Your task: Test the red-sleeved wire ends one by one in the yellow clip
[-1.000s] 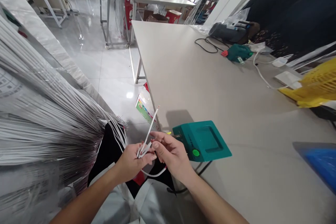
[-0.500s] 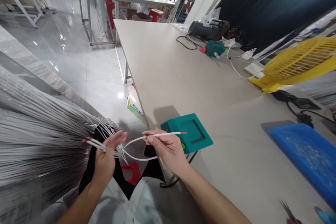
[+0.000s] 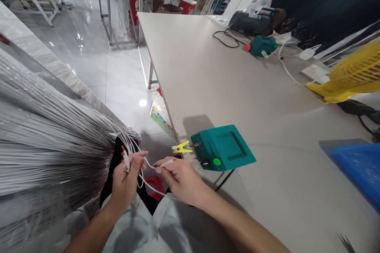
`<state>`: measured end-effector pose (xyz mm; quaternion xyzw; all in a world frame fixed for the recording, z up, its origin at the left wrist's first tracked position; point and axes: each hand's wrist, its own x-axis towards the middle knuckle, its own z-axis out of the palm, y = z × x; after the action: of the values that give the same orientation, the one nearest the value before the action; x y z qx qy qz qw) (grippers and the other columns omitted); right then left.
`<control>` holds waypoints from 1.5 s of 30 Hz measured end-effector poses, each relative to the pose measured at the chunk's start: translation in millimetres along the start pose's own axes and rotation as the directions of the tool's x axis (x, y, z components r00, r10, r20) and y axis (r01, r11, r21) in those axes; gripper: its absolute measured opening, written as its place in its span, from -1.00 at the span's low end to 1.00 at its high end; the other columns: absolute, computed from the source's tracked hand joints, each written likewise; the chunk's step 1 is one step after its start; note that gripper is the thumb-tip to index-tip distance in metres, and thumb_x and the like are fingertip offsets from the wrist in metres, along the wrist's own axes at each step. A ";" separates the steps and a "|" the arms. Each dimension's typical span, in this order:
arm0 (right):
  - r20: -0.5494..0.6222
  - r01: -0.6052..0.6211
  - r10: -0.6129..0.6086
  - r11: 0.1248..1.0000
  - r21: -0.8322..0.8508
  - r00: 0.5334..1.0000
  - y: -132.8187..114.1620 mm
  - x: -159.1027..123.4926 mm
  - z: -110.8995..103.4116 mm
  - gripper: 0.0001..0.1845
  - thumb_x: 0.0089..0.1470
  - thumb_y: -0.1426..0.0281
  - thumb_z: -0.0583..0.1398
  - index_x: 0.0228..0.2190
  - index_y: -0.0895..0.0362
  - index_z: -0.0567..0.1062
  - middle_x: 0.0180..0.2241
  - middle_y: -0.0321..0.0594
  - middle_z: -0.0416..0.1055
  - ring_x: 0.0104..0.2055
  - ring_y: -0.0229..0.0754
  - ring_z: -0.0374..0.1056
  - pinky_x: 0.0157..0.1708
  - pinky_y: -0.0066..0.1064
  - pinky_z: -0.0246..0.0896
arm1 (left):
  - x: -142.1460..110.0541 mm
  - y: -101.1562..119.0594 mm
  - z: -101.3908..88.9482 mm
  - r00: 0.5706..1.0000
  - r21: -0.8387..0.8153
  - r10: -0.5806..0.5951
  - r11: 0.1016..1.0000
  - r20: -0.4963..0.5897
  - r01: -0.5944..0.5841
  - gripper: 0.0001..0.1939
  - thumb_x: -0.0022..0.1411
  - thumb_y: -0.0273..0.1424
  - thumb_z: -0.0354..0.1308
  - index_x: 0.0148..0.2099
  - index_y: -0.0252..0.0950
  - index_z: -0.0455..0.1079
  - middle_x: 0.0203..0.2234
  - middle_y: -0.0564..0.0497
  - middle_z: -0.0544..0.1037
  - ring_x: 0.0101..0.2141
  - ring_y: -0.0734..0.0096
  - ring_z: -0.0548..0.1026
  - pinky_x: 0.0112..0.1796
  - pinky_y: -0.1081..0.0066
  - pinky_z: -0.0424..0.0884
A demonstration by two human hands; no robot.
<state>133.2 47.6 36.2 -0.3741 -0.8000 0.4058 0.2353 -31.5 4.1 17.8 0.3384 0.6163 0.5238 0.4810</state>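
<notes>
White cables with red ends stretch between my two hands and loop down above my lap. My left hand is closed around several of them, their red tips standing up by the thumb. In a pinch, my right hand holds one white cable, whose end lies across the fingers. Just beyond the right hand, at the table edge, is a green device with a green button and a yellow clip at its side. To my left hangs a thick bundle of grey-white cables.
The grey table runs away to the right. On it are a yellow fan, a blue tray, a dark green device with cords and a dark speaker-like object. A red stool stands beneath my hands.
My hands first were close together, then drew apart with one cable pulled out to the right. Now they are nearer again, and the right hand's cable end has drawn back from over the green device.
</notes>
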 end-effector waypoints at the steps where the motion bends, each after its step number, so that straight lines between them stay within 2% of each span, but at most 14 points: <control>1: 0.044 -0.024 0.026 0.998 -0.052 0.999 1.3 0.8 6.0 -0.75 0.10 0.48 0.05 -0.57 0.15 0.41 -0.48 -0.19 0.47 -0.46 -0.27 0.35 -0.46 -0.48 0.21 | -1.6 3.9 4.5 0.999 0.051 0.045 0.998 0.019 -0.046 -0.73 0.11 -0.24 0.14 -0.24 -0.30 0.52 -0.51 0.00 0.46 -0.47 0.48 0.39 -0.46 0.54 0.31; 4: 0.108 -0.046 0.060 0.990 -0.132 0.992 7.3 2.3 17.0 -0.78 0.08 0.51 0.04 -0.53 0.16 0.42 -0.53 -0.22 0.43 -0.50 -0.29 0.32 -0.49 -0.52 0.14 | -2.5 10.3 15.9 0.983 0.129 0.146 0.979 0.109 -0.160 -0.83 0.08 -0.34 0.17 -0.29 -0.25 0.55 -0.32 -0.06 0.52 -0.25 0.34 0.44 -0.24 0.46 0.35; 8: 0.139 -0.006 0.022 0.993 -0.118 0.990 12.9 2.7 19.4 -0.81 0.03 0.56 0.06 -0.45 0.16 0.45 -0.44 -0.20 0.47 -0.41 -0.28 0.35 -0.40 -0.53 0.16 | 0.0 7.2 21.8 0.969 0.134 0.092 0.983 0.229 -0.125 -0.85 0.09 -0.39 0.16 -0.34 -0.26 0.56 -0.36 -0.05 0.56 -0.30 0.33 0.48 -0.24 0.44 0.37; 10: 0.166 0.000 0.019 0.994 -0.109 0.986 12.0 2.7 17.0 -0.81 0.04 0.55 0.06 -0.43 0.16 0.47 -0.44 -0.21 0.46 -0.42 -0.28 0.34 -0.41 -0.53 0.16 | 1.3 5.5 21.2 0.978 0.135 0.029 0.989 0.207 -0.058 -0.86 0.07 -0.38 0.17 -0.34 -0.27 0.55 -0.42 -0.03 0.58 -0.36 0.34 0.49 -0.28 0.44 0.39; 12: 0.165 -0.013 0.030 0.994 -0.105 0.986 9.2 2.8 12.3 -0.82 0.07 0.49 0.07 -0.36 0.14 0.48 -0.46 -0.22 0.45 -0.45 -0.28 0.32 -0.44 -0.51 0.17 | 2.6 6.5 19.6 0.992 0.122 -0.023 0.993 0.122 0.008 -0.83 0.05 -0.35 0.20 -0.32 -0.29 0.54 -0.43 -0.03 0.59 -0.38 0.33 0.50 -0.31 0.43 0.40; 16: -0.073 -0.025 0.026 0.999 0.022 0.997 2.8 3.9 -0.6 -0.79 0.10 0.40 0.09 -0.23 0.13 0.47 -0.39 -0.18 0.46 -0.38 -0.26 0.35 -0.37 -0.46 0.23 | 4.8 15.3 16.7 0.999 0.111 -0.038 0.993 -0.002 0.038 -0.79 -0.03 -0.32 0.26 -0.32 -0.31 0.54 -0.42 -0.05 0.61 -0.38 0.30 0.51 -0.35 0.41 0.41; 18: -0.212 0.009 0.017 0.992 0.122 0.977 0.8 5.2 -5.2 -0.80 0.10 0.44 0.08 -0.24 0.12 0.48 -0.35 -0.16 0.47 -0.32 -0.25 0.37 -0.32 -0.43 0.27 | 4.9 19.0 16.3 1.000 0.140 -0.022 0.990 0.010 0.020 -0.82 -0.05 -0.33 0.27 -0.36 -0.32 0.54 -0.49 -0.03 0.60 -0.45 0.33 0.50 -0.41 0.44 0.40; 20: -0.283 0.047 0.005 0.983 0.176 0.959 -0.3 6.4 -7.2 -0.80 0.09 0.47 0.09 -0.27 0.10 0.49 -0.34 -0.17 0.47 -0.30 -0.25 0.38 -0.30 -0.42 0.29 | 4.3 20.0 16.6 0.999 0.174 -0.001 0.985 0.037 -0.005 -0.85 -0.05 -0.35 0.27 -0.39 -0.31 0.54 -0.54 0.00 0.58 -0.51 0.39 0.46 -0.48 0.47 0.37; 25: -0.311 0.067 -0.014 0.985 0.160 0.950 -1.4 6.9 -4.6 -0.84 0.05 0.44 0.14 -0.34 0.10 0.53 -0.39 -0.17 0.46 -0.38 -0.26 0.38 -0.39 -0.45 0.31 | 2.4 16.4 16.6 0.994 0.229 0.084 0.969 0.063 -0.097 -0.91 -0.04 -0.39 0.25 -0.42 -0.29 0.53 -0.53 0.01 0.56 -0.52 0.43 0.44 -0.49 0.49 0.35; 31: -0.242 0.091 -0.087 0.996 0.005 0.966 -4.0 12.5 -1.7 -0.82 0.05 0.47 0.10 -0.40 0.15 0.52 -0.43 -0.16 0.45 -0.39 -0.27 0.36 -0.39 -0.46 0.28 | 3.2 15.8 10.7 0.981 0.365 0.132 0.914 0.139 -0.175 -0.93 -0.02 -0.42 0.21 -0.47 -0.29 0.52 -0.56 0.02 0.53 -0.50 0.43 0.41 -0.46 0.48 0.30; 36: -0.236 -0.054 0.114 0.967 0.249 0.965 -9.5 23.0 5.8 -0.84 0.00 0.48 0.12 -0.52 0.14 0.50 -0.54 -0.26 0.42 -0.47 -0.31 0.33 -0.48 -0.51 0.24 | -1.1 17.7 13.2 1.000 0.170 -0.030 0.985 0.007 0.029 -0.87 -0.05 -0.37 0.25 -0.44 -0.33 0.46 -0.66 0.09 0.46 -0.61 0.52 0.35 -0.57 0.53 0.25; 40: -0.189 -0.142 0.279 0.836 0.530 0.941 -14.5 25.7 13.0 -0.83 0.00 0.37 0.14 -0.52 0.16 0.48 -0.54 -0.27 0.39 -0.51 -0.32 0.31 -0.51 -0.51 0.28 | -5.6 15.5 16.0 0.998 -0.008 -0.062 0.998 -0.019 0.062 -0.85 -0.02 -0.34 0.25 -0.42 -0.33 0.42 -0.63 0.10 0.46 -0.59 0.55 0.37 -0.54 0.56 0.29; 42: -0.158 -0.166 0.314 0.790 0.590 0.936 -14.9 25.2 15.3 -0.83 -0.01 0.35 0.15 -0.51 0.17 0.48 -0.54 -0.29 0.37 -0.53 -0.33 0.30 -0.52 -0.50 0.28 | -6.5 13.1 15.5 0.997 -0.046 -0.077 0.996 -0.005 0.076 -0.85 0.01 -0.34 0.24 -0.41 -0.32 0.41 -0.63 0.11 0.46 -0.59 0.56 0.37 -0.52 0.56 0.30; 45: -0.171 -0.165 0.307 0.813 0.558 0.936 -12.1 23.5 17.3 -0.83 -0.01 0.37 0.14 -0.52 0.17 0.47 -0.56 -0.29 0.36 -0.55 -0.34 0.28 -0.55 -0.51 0.25 | -5.9 10.5 13.0 0.996 -0.063 -0.087 0.994 -0.018 0.086 -0.85 0.02 -0.33 0.23 -0.40 -0.32 0.40 -0.63 0.12 0.45 -0.60 0.58 0.35 -0.55 0.58 0.27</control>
<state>102.2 53.3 38.3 -0.4392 -0.5651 0.5876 0.3775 -18.3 5.2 29.6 0.2908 0.6186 0.5248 0.5073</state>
